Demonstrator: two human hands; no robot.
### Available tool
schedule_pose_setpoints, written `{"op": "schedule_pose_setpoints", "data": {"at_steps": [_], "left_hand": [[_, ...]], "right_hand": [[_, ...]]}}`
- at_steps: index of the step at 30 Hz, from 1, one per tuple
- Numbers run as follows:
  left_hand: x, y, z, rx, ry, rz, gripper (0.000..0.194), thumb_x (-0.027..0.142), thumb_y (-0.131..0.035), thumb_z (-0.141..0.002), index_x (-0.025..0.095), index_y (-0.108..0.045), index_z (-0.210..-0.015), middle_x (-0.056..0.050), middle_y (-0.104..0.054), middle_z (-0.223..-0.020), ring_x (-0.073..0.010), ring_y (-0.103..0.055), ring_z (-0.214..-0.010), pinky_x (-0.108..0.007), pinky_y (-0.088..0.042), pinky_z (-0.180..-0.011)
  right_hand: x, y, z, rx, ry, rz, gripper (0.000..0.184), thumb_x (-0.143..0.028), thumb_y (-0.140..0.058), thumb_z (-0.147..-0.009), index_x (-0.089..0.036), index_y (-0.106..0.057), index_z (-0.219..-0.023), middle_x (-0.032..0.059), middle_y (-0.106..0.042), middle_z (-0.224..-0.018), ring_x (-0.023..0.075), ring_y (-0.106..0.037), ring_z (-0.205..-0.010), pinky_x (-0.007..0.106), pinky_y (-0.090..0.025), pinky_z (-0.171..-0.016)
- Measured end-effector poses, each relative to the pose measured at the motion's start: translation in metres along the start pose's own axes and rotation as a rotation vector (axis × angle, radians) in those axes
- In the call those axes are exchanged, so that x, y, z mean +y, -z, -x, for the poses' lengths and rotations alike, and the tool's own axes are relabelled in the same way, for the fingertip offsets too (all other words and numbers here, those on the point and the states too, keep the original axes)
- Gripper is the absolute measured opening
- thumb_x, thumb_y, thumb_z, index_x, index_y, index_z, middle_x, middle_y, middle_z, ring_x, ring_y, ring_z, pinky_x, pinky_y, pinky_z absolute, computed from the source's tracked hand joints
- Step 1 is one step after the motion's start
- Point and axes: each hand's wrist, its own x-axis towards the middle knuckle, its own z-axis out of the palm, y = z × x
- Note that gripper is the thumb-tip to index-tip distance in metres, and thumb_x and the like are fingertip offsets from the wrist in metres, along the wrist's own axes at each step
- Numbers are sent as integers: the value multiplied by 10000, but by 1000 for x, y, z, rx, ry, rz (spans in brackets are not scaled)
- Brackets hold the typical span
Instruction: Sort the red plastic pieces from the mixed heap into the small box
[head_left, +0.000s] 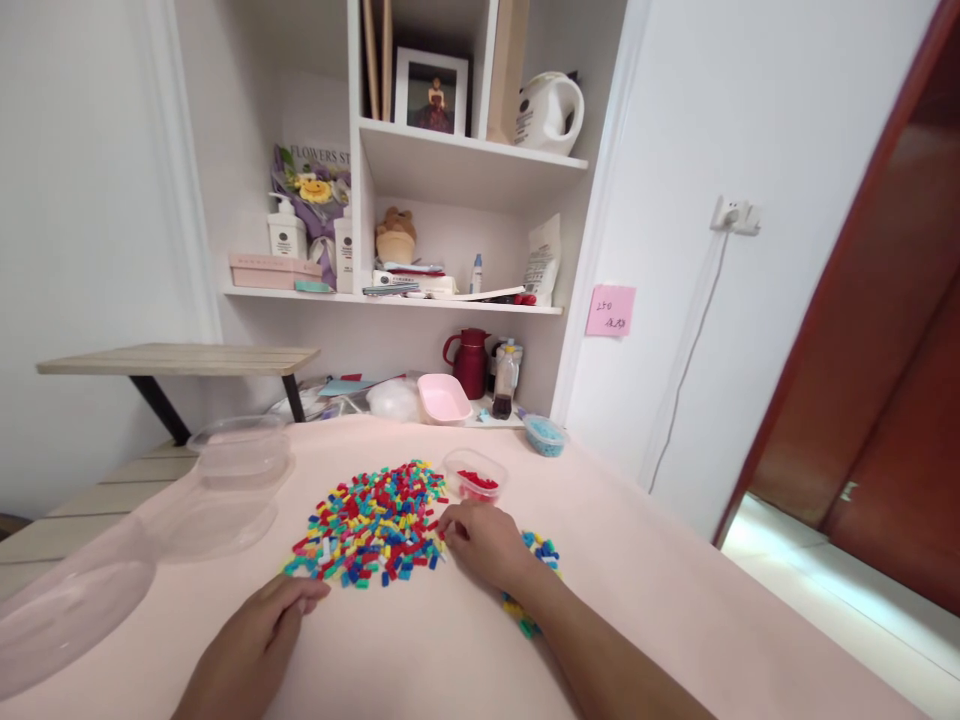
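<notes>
A heap of small coloured bricks (pixel 373 522), red, blue, yellow and green, lies spread on the pink table (pixel 675 600). My right hand (pixel 484 542) rests at the heap's right edge, fingers curled as if pinching a piece I cannot make out. A second small cluster of bricks (pixel 541 548) lies just right of that hand, partly hidden by my forearm. My left hand (pixel 259 640) lies flat on the table at the heap's lower left, fingers stretched toward it, holding nothing. A clear tub with red bricks (pixel 475 475) stands behind my right hand.
Clear plastic tubs (pixel 238 450) and lids (pixel 71 610) sit at the left. A tub of blue pieces (pixel 545 435), a pink bowl (pixel 444 398) and a red jug (pixel 470 362) stand at the back. Shelves rise behind; a door (pixel 885 350) is at the right.
</notes>
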Motion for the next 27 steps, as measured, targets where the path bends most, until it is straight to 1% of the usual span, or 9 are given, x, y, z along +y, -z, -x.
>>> {"op": "schedule_pose_setpoints", "data": {"at_steps": [4, 7, 11, 14, 17, 19, 21, 24, 27], "left_hand": [[-2, -1, -1, 14, -5, 6, 302, 356, -485, -755, 291, -774, -813, 9, -786, -902, -184, -728, -871, -257, -575, -778], [-6, -2, -2, 21, -4, 5, 304, 379, -489, -745, 296, -776, -801, 10, -787, -911, -190, -731, -877, -268, -581, -779], [-13, -5, -4, 13, 1, 2, 321, 407, -479, -748, 302, -775, -811, 13, -787, -922, -196, -733, -896, -285, -587, -794], [-17, -6, -5, 8, 3, 5, 324, 412, -478, -755, 305, -772, -841, 17, -784, -951, -193, -731, -916, -281, -587, -806], [-16, -5, -4, 10, -4, 5, 320, 412, -480, -754, 307, -771, -836, 20, -783, -958, -190, -732, -916, -275, -584, -814], [-14, -4, -3, 11, -7, -3, 319, 416, -479, -754, 308, -769, -828, 22, -783, -953, -189, -732, -910, -273, -583, -818], [-11, -3, -3, 15, -7, -13, 322, 419, -474, -758, 306, -768, -825, 21, -782, -952, -189, -731, -910, -273, -580, -824], [-8, -2, -2, 16, -6, -34, 327, 417, -467, -765, 300, -766, -824, 14, -781, -952, -190, -729, -908, -277, -578, -830], [-6, -2, -1, 10, -11, -45, 325, 400, -466, -770, 289, -765, -832, 4, -780, -932, -188, -729, -885, -273, -578, -817]], "right_hand": [[-1, 3, 1, 5, -60, 1, 246, -182, -517, -780, -263, -709, -910, -10, -727, -921, 163, -625, -827, 241, -340, -641], [-1, 7, 1, 56, -71, -33, 221, -202, -535, -787, -267, -706, -911, -17, -721, -859, 153, -616, -777, 238, -338, -632], [6, 18, -2, 249, -61, -135, 202, -252, -543, -826, -266, -699, -953, -16, -698, -774, 145, -601, -721, 233, -358, -638], [20, 26, -9, 405, -162, -204, 216, -294, -517, -861, -265, -698, -976, -22, -662, -690, 141, -584, -650, 235, -355, -601], [37, 28, -17, 473, -274, -226, 240, -341, -549, -854, -265, -703, -1021, -24, -640, -658, 146, -579, -631, 238, -349, -576], [45, 27, -20, 491, -295, -259, 271, -364, -557, -853, -262, -703, -1057, -18, -641, -665, 151, -582, -637, 241, -365, -585], [47, 26, -21, 516, -280, -324, 283, -373, -526, -872, -255, -707, -1054, -14, -645, -680, 149, -577, -627, 244, -388, -600], [38, 26, -15, 517, -194, -441, 301, -373, -464, -903, -228, -714, -985, -7, -643, -687, 139, -553, -591, 240, -400, -581], [19, 26, -6, 365, -9, -484, 273, -336, -471, -901, -204, -709, -894, -9, -631, -661, 127, -538, -588, 224, -393, -575]]}}
